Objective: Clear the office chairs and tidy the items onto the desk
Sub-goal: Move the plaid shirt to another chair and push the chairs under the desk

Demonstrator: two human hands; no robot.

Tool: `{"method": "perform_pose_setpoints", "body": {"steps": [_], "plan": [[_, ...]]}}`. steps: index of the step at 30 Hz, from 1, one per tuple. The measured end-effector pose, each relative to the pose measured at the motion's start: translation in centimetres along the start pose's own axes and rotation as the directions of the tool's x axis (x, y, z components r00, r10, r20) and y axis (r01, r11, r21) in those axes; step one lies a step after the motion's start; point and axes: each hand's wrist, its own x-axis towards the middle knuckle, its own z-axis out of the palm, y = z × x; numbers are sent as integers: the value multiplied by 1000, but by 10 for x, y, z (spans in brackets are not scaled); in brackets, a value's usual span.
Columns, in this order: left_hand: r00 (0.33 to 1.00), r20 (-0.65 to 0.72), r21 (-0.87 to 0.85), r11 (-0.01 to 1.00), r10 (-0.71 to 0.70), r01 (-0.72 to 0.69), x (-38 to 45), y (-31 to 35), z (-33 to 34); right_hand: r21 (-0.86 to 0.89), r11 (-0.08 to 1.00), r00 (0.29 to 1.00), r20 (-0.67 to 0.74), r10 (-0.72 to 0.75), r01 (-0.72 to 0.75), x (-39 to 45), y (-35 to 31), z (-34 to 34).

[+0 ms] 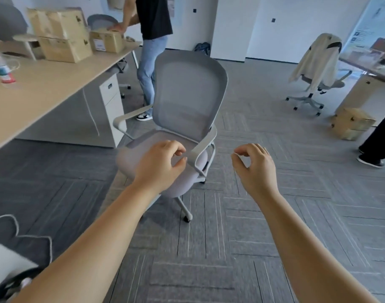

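A grey mesh office chair stands in the middle of the carpet, its seat bare. My left hand hovers over the seat close to the right armrest, fingers curled and holding nothing. My right hand floats to the right of the chair, also loosely curled with nothing in it. The wooden desk runs along the left. A second chair at the far right has a cream garment draped over its back.
Cardboard boxes and a plastic bottle sit on the desk. A person in jeans stands behind the chair by the desk. Another box lies on the floor at right, near another person's leg. A white cable trails at lower left.
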Motion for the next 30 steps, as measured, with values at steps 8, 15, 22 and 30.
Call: {"method": "perform_pose_setpoints", "body": {"steps": [8, 15, 22, 30], "plan": [[998, 69, -46, 999, 12, -9, 141, -10, 72, 22, 996, 995, -49, 88, -87, 125, 66, 20], [997, 16, -24, 997, -70, 70, 249, -11, 160, 47, 998, 999, 14, 36, -36, 246, 156, 37], [965, -85, -51, 968, -250, 246, 370, 8, 252, 95, 994, 991, 116, -69, 58, 389, 254, 33], [877, -186, -48, 896, -443, 442, 464, -5, 301, 195, 969, 952, 236, -193, 149, 511, 303, 75]]}}
